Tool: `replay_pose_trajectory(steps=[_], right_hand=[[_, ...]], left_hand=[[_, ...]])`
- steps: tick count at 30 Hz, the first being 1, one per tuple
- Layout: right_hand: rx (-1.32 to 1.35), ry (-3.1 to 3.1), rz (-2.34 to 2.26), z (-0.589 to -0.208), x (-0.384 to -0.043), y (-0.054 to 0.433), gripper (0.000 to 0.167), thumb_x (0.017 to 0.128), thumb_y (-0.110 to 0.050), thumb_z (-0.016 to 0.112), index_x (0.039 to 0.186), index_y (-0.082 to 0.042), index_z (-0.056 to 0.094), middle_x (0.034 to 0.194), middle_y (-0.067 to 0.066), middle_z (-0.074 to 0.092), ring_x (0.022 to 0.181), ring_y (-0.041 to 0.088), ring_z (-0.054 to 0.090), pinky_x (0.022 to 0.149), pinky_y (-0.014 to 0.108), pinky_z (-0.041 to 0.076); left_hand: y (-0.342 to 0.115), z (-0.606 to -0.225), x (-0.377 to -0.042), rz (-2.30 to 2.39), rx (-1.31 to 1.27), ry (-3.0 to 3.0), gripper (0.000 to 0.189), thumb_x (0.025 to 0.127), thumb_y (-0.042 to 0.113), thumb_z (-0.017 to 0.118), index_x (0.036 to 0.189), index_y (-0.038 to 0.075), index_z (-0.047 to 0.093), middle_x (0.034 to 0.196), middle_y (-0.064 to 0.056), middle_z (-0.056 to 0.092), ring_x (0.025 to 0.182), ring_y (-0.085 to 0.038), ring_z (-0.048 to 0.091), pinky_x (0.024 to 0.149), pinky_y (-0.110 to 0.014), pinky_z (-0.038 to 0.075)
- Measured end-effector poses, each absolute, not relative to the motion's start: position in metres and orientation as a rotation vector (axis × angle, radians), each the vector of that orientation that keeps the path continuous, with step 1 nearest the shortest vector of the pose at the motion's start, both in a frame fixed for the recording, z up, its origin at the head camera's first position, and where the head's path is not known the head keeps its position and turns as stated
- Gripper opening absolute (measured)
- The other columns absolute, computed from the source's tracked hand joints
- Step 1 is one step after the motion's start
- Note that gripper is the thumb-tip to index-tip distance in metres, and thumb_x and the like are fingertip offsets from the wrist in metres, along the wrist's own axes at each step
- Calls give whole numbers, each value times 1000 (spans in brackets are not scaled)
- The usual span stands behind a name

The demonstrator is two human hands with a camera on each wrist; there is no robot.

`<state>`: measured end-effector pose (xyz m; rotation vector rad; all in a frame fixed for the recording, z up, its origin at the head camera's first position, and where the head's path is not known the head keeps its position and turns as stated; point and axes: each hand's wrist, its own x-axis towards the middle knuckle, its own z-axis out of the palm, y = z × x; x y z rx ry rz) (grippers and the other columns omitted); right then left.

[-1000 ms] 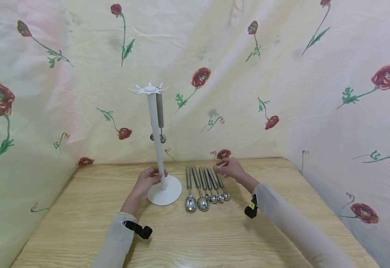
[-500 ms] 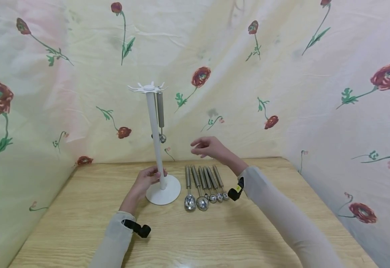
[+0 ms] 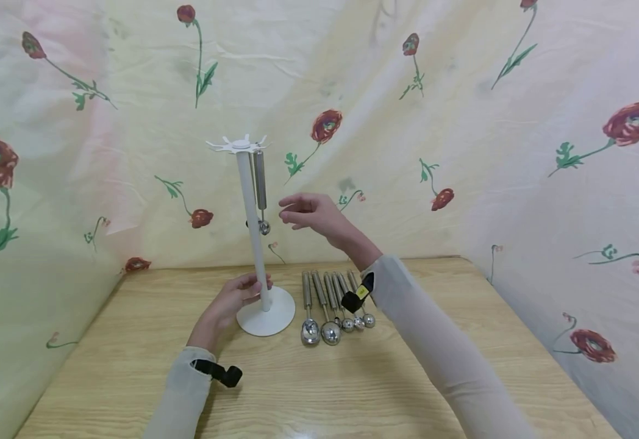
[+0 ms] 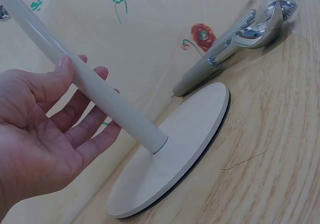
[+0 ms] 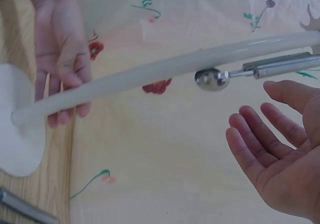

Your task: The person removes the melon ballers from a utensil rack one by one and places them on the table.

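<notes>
A white utensil stand (image 3: 253,238) rises from a round base, with hooks fanning out at its top. Low on its pole, my left hand (image 3: 239,297) grips it, thumb in front and fingers behind, as the left wrist view (image 4: 55,129) also shows. From a hook hangs a melon baller (image 3: 261,183) with a steel handle, and a second ball-ended tool shows partly behind the pole. Just right of these, my right hand (image 3: 319,218) is in the air with fingers spread and nothing in them. The right wrist view has the scoop end (image 5: 212,79) beside that hand's fingertips.
To the right of the base, several steel scoops lie in a row on the wooden table (image 3: 275,384), handles toward the back. Leftmost is an oval-ended scoop (image 3: 310,332), then a larger round one (image 3: 330,333). A flowered cloth (image 3: 407,152) hangs behind the table.
My right hand has left the handles of the lying scoops, rising and moving left toward the tools hanging on the stand. The left hand keeps its grip on the pole.
</notes>
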<state>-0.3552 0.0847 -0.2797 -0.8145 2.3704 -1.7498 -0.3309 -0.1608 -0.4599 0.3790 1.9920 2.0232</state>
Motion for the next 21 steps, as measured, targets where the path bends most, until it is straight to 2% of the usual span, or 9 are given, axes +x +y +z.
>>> replay_pose_trajectory(steps=[5, 12, 21], right_hand=[[-867, 2327, -1818, -275, -356, 76, 37, 101, -16, 65, 137, -7, 61, 133, 17, 67, 118, 25, 67, 101, 41, 59], [-885, 2192, -1878, -272, -358, 66, 42, 103, -12, 62, 144, -5, 56, 139, 16, 64, 128, 28, 63, 108, 41, 55], [-891, 2126, -1874, -271, -354, 57, 41, 103, -8, 58, 144, -5, 55, 136, 18, 65, 127, 28, 62, 112, 44, 52]], left_hand=[[-161, -460, -331, 2017, 371, 1984, 41, 108, 11, 49, 147, -3, 49, 140, -17, 62, 132, -24, 58, 122, -52, 39], [-159, -461, -332, 2023, 370, 1976, 41, 108, 11, 47, 146, -4, 49, 144, -20, 59, 133, -23, 58, 121, -50, 41], [-160, -463, -333, 2020, 381, 1978, 43, 109, 13, 47, 147, -5, 46, 144, -20, 58, 135, -25, 57, 122, -51, 39]])
